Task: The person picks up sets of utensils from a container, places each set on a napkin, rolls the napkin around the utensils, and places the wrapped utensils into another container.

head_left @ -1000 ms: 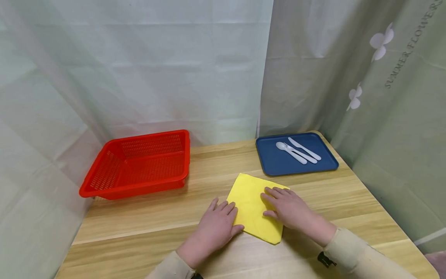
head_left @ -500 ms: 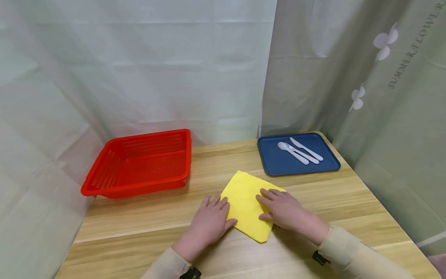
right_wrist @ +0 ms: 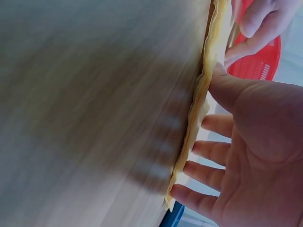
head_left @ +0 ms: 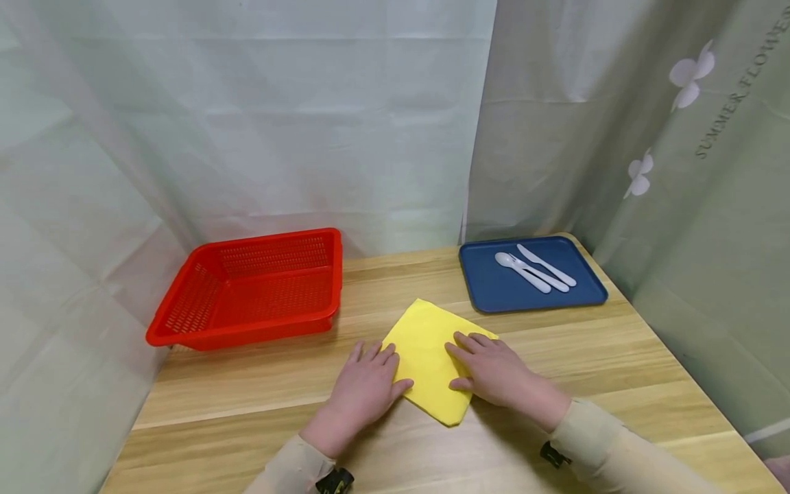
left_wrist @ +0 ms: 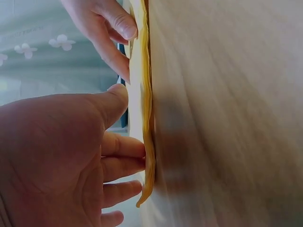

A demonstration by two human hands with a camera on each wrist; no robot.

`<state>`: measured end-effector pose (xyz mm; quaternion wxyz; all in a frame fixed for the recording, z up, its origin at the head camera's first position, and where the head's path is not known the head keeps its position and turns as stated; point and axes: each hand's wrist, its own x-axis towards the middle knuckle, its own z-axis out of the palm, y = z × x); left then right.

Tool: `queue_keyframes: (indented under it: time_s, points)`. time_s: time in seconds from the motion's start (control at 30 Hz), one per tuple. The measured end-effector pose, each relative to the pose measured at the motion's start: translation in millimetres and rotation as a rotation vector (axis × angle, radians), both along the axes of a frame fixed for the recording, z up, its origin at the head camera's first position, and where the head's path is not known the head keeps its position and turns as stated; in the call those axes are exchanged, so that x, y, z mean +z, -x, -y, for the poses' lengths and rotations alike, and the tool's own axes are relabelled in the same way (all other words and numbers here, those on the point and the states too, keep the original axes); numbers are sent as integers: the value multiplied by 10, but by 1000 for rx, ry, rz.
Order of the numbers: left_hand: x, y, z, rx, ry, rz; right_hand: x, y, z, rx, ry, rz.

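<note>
A folded yellow cloth (head_left: 428, 363) lies flat on the wooden table, turned at an angle. My left hand (head_left: 364, 387) rests fingertips and thumb on its left edge. Across from it, my right hand (head_left: 494, 370) presses spread fingertips on the right part. The left wrist view shows the cloth's layered edge (left_wrist: 147, 109) low against the tabletop, with the left fingers (left_wrist: 122, 150) extended onto it. Seen from the right wrist, the layers (right_wrist: 193, 123) run under the right fingers (right_wrist: 208, 151), which are nearly straight. Neither hand curls round the cloth.
A red perforated plastic basket (head_left: 271, 331) stands at the back left of the table (head_left: 247, 425). At the back right is a blue tray (head_left: 494, 295) carrying a white spoon (head_left: 521, 272), fork (head_left: 546, 276) and knife (head_left: 549, 264). Pale curtains (head_left: 308, 123) enclose the table.
Both hands and the yellow cloth have shifted left and slightly away from me, the cloth turning a little. The basket and tray drift slightly right in view as the head camera moves.
</note>
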<state>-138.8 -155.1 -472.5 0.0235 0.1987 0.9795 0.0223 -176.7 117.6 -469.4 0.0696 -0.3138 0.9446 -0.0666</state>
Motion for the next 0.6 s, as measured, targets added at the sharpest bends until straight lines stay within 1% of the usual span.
queue_keyframes:
  time_s: [0.2,0.37,0.6]
  points:
    - [-4,67,44,17,-11,18,10,30,62,3,-7,-13]
    - [-10,121,76,41,-22,45,-17,79,107,2,-15,-25]
    - [-58,203,104,59,-34,37,-50,175,151,-1,-31,-32]
